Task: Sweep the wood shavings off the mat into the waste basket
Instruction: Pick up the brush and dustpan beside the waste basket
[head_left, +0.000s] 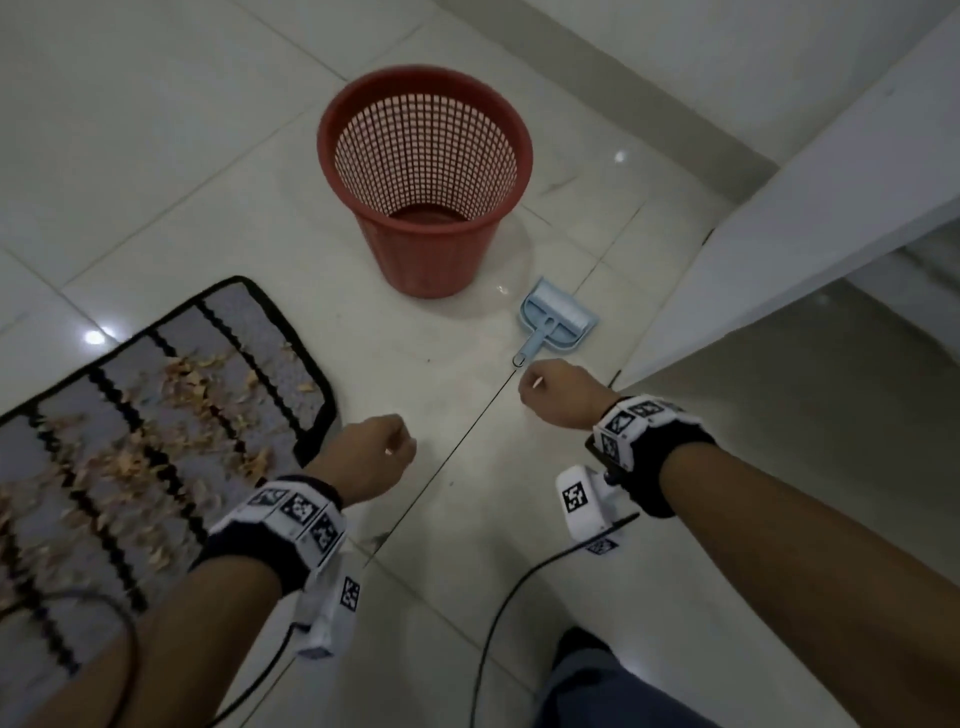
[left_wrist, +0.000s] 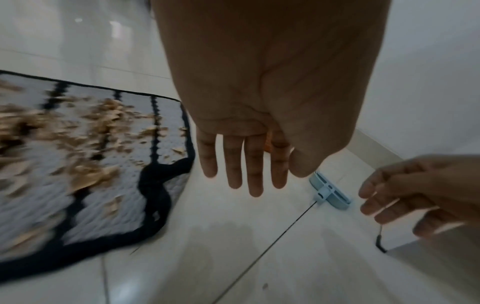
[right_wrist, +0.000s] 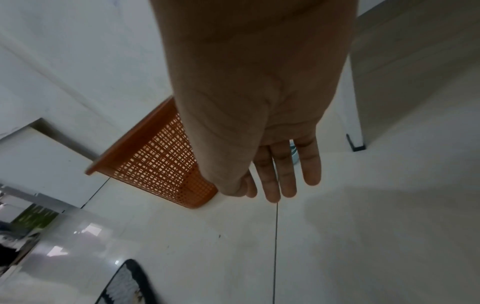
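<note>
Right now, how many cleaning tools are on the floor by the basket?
1: a blue dustpan-and-brush set on the tiles beside the red waste basket, just ahead of the right hand. Others could lie outside the views.

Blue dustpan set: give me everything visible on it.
The dustpan set is pale blue and looks like plastic: a small pan with a hand brush nested in it, whitish bristles along the far edge. One slim handle ends in a hanging loop pointing toward the person. It lies flat on the tiled floor, just right of the red waste basket, apart from it. Nothing grips it; the right hand hovers just short of the loop.
</note>
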